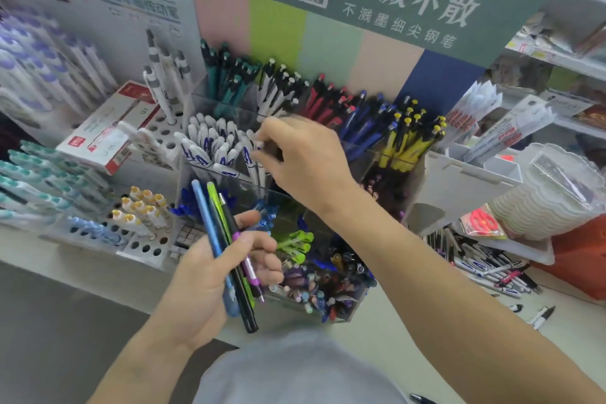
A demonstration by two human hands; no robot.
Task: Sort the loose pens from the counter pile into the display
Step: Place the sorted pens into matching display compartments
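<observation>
My left hand (210,275) grips a bunch of loose pens (226,252): a light blue one, a green one, a black one and a purple-and-silver one, held upright in front of the clear tiered display (357,302). My right hand (305,157) reaches over the display's middle tier and pinches a white pen with blue print (259,154) at the compartment of matching white pens (213,144). The pile of loose pens (492,266) lies on the counter at the right.
Back compartments hold teal, white, red, blue and yellow pens (406,134). A white holed rack (144,246) and a red-and-white box (108,134) stand left of the display. Stacked plastic trays (551,193) and an orange bin (583,259) sit at the right.
</observation>
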